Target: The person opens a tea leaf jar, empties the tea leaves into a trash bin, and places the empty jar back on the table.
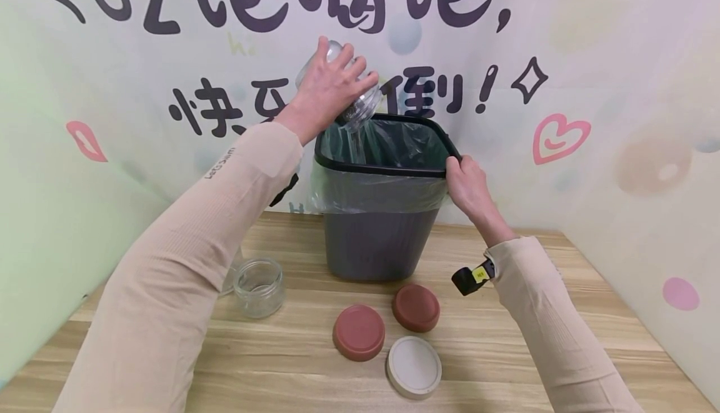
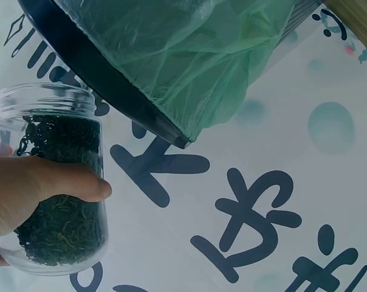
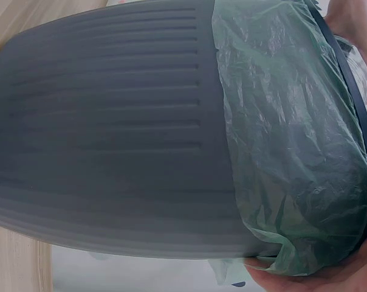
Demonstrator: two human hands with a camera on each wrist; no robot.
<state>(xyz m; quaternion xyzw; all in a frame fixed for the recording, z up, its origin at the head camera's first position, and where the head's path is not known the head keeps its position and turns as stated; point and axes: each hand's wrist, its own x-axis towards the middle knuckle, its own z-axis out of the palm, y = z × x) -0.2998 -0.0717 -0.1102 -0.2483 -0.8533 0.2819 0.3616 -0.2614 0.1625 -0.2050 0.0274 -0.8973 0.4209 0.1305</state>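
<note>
My left hand (image 1: pixel 332 85) grips a clear glass jar (image 1: pixel 364 108) and holds it tilted, mouth down, at the left rim of a grey trash bin (image 1: pixel 379 244). Dark, curled leaves like loose tea (image 2: pixel 62 234) fill much of the jar in the left wrist view. A thin green plastic liner (image 3: pixel 287 140) lines the bin and folds out over its black rim (image 1: pixel 388 170). At the bin's right corner, my right hand (image 1: pixel 468 188) holds the rim, with its fingers against the liner in the right wrist view.
A glass jar without a lid (image 1: pixel 260 291) stands at the left; another glass piece is mostly hidden by the left sleeve. Two red lids (image 1: pixel 360 332) and a pale round lid (image 1: pixel 414 366) lie before the bin. A printed wall (image 1: pixel 613 75) rises close behind the bin.
</note>
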